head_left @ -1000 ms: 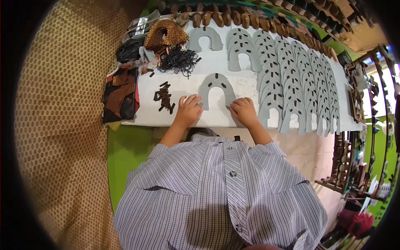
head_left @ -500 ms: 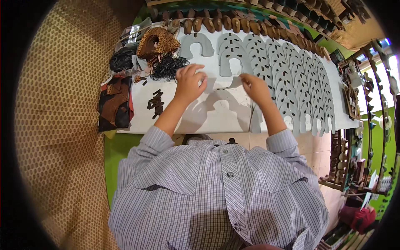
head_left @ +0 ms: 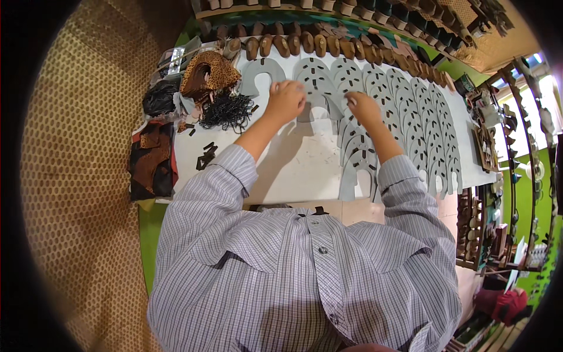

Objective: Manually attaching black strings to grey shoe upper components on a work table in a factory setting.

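Observation:
A grey arch-shaped cut piece lies at the near end of a row of overlapping arches, its right leg slightly lifted. My right hand has its fingertips pinched together at that leg. Over the piece's left side hovers my left hand, fingers bent and smeared by motion; whether they touch it is hidden. Several rows of like grey arches, each bearing small dark strips, spread to the right. One plain grey arch lies beyond my left hand.
On the left are a heap of black cords, leopard-print material, small dark strips and brown and black scraps. Brown shoe forms line the far edge of the white table. Racks of footwear stand at right.
My hands have moved apart and away from me. The grey piece, held edge-on between them before, now lies lower over the row. My view has shifted slightly.

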